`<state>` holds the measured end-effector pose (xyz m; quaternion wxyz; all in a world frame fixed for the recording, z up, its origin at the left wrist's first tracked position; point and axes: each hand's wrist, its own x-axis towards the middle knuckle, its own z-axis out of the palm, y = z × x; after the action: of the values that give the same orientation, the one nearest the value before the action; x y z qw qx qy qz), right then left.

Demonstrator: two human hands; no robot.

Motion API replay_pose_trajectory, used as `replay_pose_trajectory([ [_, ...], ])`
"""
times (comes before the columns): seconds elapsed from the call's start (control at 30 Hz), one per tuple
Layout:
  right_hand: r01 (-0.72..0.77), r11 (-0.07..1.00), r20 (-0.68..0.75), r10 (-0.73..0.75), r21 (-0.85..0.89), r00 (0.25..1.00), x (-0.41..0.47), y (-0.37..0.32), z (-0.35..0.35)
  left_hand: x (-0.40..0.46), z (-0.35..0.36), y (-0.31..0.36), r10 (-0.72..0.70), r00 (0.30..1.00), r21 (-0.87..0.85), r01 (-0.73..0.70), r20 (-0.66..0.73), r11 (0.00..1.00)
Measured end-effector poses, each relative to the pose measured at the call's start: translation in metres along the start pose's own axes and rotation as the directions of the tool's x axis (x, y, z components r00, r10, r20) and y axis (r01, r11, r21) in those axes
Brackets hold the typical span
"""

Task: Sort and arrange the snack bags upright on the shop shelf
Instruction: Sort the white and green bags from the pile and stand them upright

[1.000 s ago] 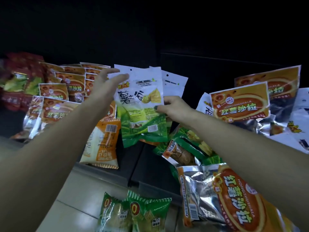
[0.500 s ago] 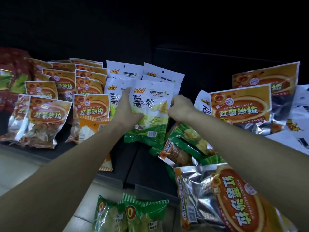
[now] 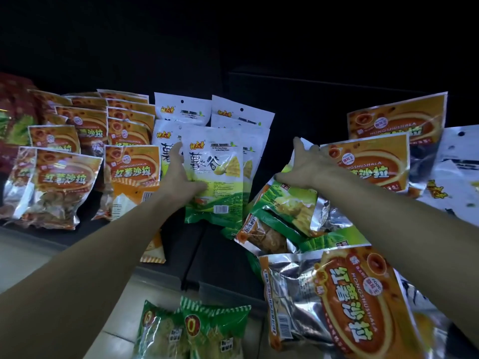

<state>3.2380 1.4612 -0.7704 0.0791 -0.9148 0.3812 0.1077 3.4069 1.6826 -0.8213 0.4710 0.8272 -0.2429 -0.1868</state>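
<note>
Left hand (image 3: 181, 177) holds front white-green snack bag (image 3: 216, 174) upright by its edge, right hand (image 3: 305, 164) spread wide, empty — steady the bag, seat its base flat before release.

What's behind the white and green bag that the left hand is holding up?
Behind the front white and green bag, held by the left hand, more matching bags stand in rows. Only their white tops show; their lower halves and exact count are covered.
</note>
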Motion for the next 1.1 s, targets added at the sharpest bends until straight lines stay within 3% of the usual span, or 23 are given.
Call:
replay_pose_trajectory([
  [0.1, 0.01, 1.0, -0.097, -0.007, 0.03, 0.995, 0.004, 0.003, 0.006, 0.001, -0.005, -0.003, 0.01, 1.0, -0.023, -0.01, -0.013, 1.0],
  [0.27, 0.075, 0.97, -0.248, -0.016, 0.23, 0.969, 0.008, 0.005, 0.0, 0.004, -0.008, -0.001, -0.043, 0.999, 0.006, 0.043, -0.015, 0.999],
  [0.43, -0.052, 0.967, -0.054, 0.068, 0.25, 0.996, 0.017, 0.016, -0.003, -0.005, 0.016, -0.008, -0.103, 0.992, 0.102, 0.096, 0.068, 0.99],
  [0.53, -0.029, 0.973, -0.126, 0.059, 0.23, 0.99, 0.021, 0.02, -0.004, -0.003, 0.021, -0.006, -0.13, 0.991, 0.079, 0.126, 0.046, 0.989],
  [0.63, 0.023, 0.981, -0.23, 0.022, 0.191, 0.973, 0.022, 0.02, -0.008, -0.001, 0.016, -0.008, -0.132, 0.99, 0.064, 0.13, 0.039, 0.99],
  [0.77, 0.088, 0.975, -0.359, -0.01, 0.204, 0.933, 0.017, 0.015, -0.019, 0.001, 0.007, 0.002, -0.027, 1.0, 0.162, 0.027, 0.002, 0.986],
  [0.9, 0.221, 0.911, -0.504, -0.017, 0.349, 0.863, 0.008, -0.003, -0.048, 0.003, 0.0, 0.018, -0.028, 0.999, -0.001, 0.028, 0.026, 1.0],
  [1.03, 0.439, 0.835, -0.614, -0.162, 0.332, 0.773, -0.014, -0.046, -0.081, -0.006, -0.003, 0.024, -0.077, 0.984, -0.059, 0.087, 0.162, 0.994],
  [1.1, 0.533, 0.8, -0.632, -0.268, 0.274, 0.727, -0.028, -0.067, -0.094, -0.006, -0.006, 0.026, -0.085, 0.983, -0.064, 0.097, 0.162, 0.993],
])
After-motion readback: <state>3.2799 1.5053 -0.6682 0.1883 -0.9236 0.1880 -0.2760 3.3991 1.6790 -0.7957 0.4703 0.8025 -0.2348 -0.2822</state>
